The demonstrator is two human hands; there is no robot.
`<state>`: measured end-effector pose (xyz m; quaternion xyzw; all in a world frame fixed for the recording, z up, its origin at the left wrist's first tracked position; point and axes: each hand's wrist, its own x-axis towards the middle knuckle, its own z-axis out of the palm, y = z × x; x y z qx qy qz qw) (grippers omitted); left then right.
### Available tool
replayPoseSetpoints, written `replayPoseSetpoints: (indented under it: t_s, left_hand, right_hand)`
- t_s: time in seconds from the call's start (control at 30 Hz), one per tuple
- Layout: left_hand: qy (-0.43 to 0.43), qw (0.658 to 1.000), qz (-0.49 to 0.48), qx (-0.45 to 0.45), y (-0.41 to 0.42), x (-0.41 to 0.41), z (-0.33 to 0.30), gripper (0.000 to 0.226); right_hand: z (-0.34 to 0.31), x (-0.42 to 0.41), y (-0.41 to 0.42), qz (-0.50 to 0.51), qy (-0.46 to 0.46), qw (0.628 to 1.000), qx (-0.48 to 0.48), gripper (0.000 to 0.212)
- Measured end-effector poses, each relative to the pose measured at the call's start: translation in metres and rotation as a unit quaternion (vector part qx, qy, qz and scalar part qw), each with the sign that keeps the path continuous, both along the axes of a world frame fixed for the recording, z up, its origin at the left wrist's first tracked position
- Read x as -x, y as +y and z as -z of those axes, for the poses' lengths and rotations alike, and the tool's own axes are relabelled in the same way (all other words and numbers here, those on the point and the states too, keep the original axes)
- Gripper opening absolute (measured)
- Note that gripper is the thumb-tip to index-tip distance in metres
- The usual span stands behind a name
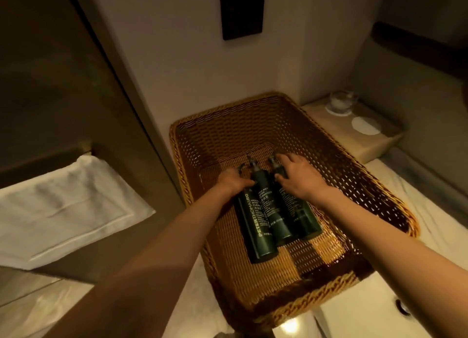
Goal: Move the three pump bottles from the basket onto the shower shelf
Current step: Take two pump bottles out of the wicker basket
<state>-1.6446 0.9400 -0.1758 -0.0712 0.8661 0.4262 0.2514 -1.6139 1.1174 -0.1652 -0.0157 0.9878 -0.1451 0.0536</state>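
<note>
three dark bottles (276, 211) lie side by side, touching, on the floor of the wicker basket (354, 165); left hand (231, 183) closes around the left bottle's neck, right hand (297, 175) wraps the right bottle's top

Under both hands lie three dark green bottles (273, 211) with pale lettering, in a golden-brown woven basket (354, 180) with darker brown bands, while a white folded towel (63, 206) sits left of the left hand (231, 183).
</note>
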Motion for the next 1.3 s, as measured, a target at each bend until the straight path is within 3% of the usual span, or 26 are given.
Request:
replayPoseSetpoints:
  t_s: [0.1, 0.4, 0.7, 0.8, 1.0, 1.17, 1.3]
  left_hand:
    - [-0.126, 0.988, -0.06, -0.059, 0.01, 0.002, 0.007, 0.065]
    - [-0.15, 0.968, -0.183, -0.08, 0.021, 0.007, 0.039, 0.066]
    - [0.03, 0.981, -0.173, -0.08, 0.017, 0.02, 0.019, 0.071]
    - [0.102, 0.981, -0.155, -0.06, 0.009, 0.021, 0.007, 0.075]
    - [0.272, 0.952, -0.127, -0.057, -0.015, 0.015, -0.024, 0.076]
    - [0.308, 0.937, -0.128, -0.107, -0.035, 0.008, -0.044, 0.075]
    - [0.301, 0.931, -0.129, -0.161, -0.045, 0.0, -0.057, 0.075]
  right_hand:
    - [0.005, 0.006, 0.006, -0.006, 0.0, 1.0, 0.009, 0.057]
    - [0.02, 0.009, 0.013, 0.018, -0.029, 0.998, 0.048, 0.053]
    - [0.02, 0.018, 0.003, 0.025, -0.047, 0.995, 0.09, 0.049]
    - [0.024, 0.022, -0.008, 0.034, -0.083, 0.991, 0.095, 0.037]
    - [0.037, 0.025, -0.041, 0.078, -0.137, 0.985, 0.07, 0.034]
    - [0.054, 0.025, -0.069, 0.134, -0.173, 0.975, 0.047, 0.055]
    - [0.051, 0.027, -0.074, 0.144, -0.147, 0.978, 0.045, 0.052]
